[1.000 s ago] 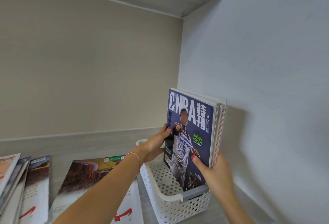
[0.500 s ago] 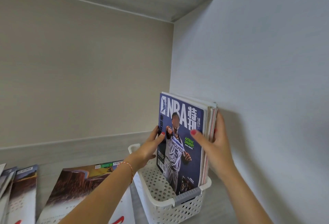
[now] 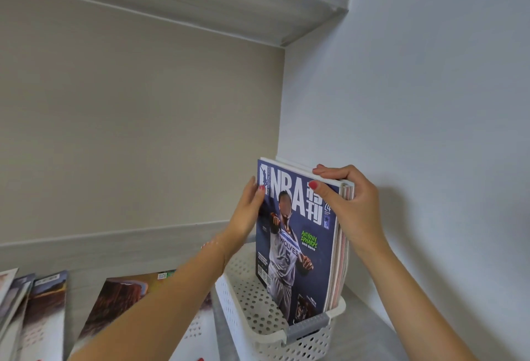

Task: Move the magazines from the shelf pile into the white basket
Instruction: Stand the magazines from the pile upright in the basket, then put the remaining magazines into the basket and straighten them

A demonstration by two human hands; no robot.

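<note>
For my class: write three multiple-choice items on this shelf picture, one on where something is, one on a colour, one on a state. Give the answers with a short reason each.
1. Where do the upright magazines stand?
A. In the basket's right end, next to the wall
B. Flat on the upper shelf
C. On the floor

2. What colour is the front cover's background?
A. Red
B. Dark blue
C. Yellow

3. What is the right hand doing?
A. Hanging idle
B. Lying flat on the shelf
C. Gripping the stack's top corner

Answers: 1 A, their lower edges sit inside the white basket beside the wall. 2 B, the NBA cover is dark blue. 3 C, thumb in front and fingers over the top edge.
</note>
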